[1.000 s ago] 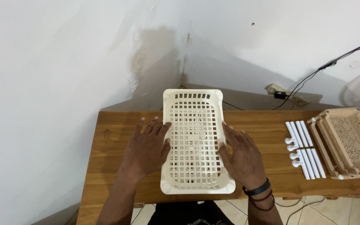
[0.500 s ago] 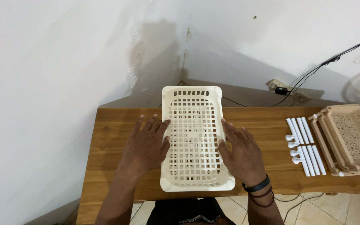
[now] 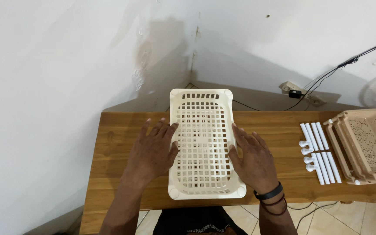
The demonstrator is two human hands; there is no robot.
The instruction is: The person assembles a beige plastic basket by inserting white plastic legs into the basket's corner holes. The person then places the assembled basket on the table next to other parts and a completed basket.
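Left hand (image 3: pixel 153 150) and right hand (image 3: pixel 252 159), fingers spread flat, are flanking and touching the cream basket (image 3: pixel 203 148) spanning the bench (image 3: pixel 109 148) mid-width, gripping nothing.

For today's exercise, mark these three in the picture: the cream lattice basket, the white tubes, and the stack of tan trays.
cream lattice basket (image 3: pixel 202 148): head view, on its grid base.
white tubes (image 3: pixel 320 152): head view, mid-length of the row.
stack of tan trays (image 3: pixel 367 146): head view, on the top tray's patterned floor.

A plain room in a home serves as a makeshift assembly spot: a wooden table (image 3: pixel 118 130) pushed into a corner of stained white walls (image 3: pixel 57 65), a power strip (image 3: pixel 299 92) with trailing cables, tiled floor (image 3: pixel 327 222) below, and plastic basket trays (image 3: pixel 364 146) beside white tubes (image 3: pixel 320 152).
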